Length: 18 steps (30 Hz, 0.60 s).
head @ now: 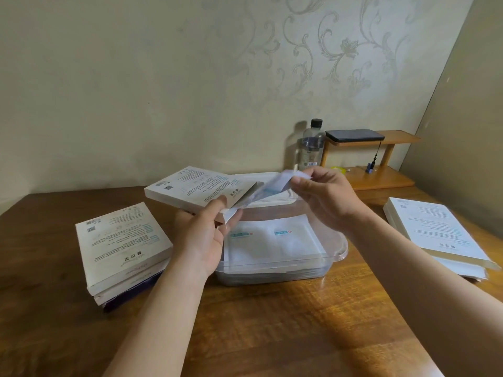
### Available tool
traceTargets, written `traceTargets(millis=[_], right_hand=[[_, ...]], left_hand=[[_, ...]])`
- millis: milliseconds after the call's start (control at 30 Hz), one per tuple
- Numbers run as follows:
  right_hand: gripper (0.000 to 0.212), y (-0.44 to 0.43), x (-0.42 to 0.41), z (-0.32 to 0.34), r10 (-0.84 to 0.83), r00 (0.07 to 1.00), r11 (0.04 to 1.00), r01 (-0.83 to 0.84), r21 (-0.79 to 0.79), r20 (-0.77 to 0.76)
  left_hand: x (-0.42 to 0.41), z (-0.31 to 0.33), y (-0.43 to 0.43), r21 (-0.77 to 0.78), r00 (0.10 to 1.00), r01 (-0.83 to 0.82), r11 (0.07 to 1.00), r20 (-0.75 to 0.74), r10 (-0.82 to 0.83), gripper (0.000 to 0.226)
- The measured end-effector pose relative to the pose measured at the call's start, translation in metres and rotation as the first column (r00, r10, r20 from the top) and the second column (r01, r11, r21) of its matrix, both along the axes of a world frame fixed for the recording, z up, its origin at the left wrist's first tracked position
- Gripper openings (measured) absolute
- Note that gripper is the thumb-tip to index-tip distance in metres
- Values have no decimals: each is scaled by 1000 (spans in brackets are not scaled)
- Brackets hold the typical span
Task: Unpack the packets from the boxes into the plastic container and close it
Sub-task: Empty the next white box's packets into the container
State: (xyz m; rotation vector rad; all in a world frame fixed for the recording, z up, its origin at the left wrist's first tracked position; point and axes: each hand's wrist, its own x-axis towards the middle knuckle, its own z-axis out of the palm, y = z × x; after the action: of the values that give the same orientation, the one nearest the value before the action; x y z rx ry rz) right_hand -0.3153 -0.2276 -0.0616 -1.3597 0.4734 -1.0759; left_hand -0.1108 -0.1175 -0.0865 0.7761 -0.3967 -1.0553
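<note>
Wooden table [272,322] against a patterned wall; above its middle the left hand [202,238] grips a flat white box [190,190] at its near right corner, thumb on top and fingers curled beneath, holding it level in the air; the right hand [324,197] pinches a pale packet [275,185] between thumb and fingers, the packet's other end at the box's open right end; whether it is still inside the box I cannot tell. Below both hands the clear plastic container [340,251] stands open on the table with white packets [272,238] lying flat inside; its lid [280,198] lies just beyond it. A stack of boxes [119,240] sits to the left, another stack [432,232] to the right; far right, a bottle [311,145] stands beside a small wooden shelf [381,178].
</note>
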Motion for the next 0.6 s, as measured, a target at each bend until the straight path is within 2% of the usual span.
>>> traceTargets(millis=[133,267,433,533,600], right_hand=[[17,-3,-2,11,-153,979,983,136,123,138],[5,-6,-4,15,-248,966,949,225,219,80],[3,-10,-7,8,-283,933,921,329,208,-224],[6,-8,-2,5,-294,840,920,378,102,-456],[8,-9,3,1,-320,735,921,389,-14,-598]], left_hand=[[-2,-1,-1,13,1000,-15,1000,25,15,40],[-1,-2,0,3,999,-9,1000,52,9,47],[-1,-3,0,-18,997,-4,1000,77,5,50],[0,-4,0,-13,995,-2,1000,95,3,51],[0,-4,0,-14,995,-6,1000,100,8,51]])
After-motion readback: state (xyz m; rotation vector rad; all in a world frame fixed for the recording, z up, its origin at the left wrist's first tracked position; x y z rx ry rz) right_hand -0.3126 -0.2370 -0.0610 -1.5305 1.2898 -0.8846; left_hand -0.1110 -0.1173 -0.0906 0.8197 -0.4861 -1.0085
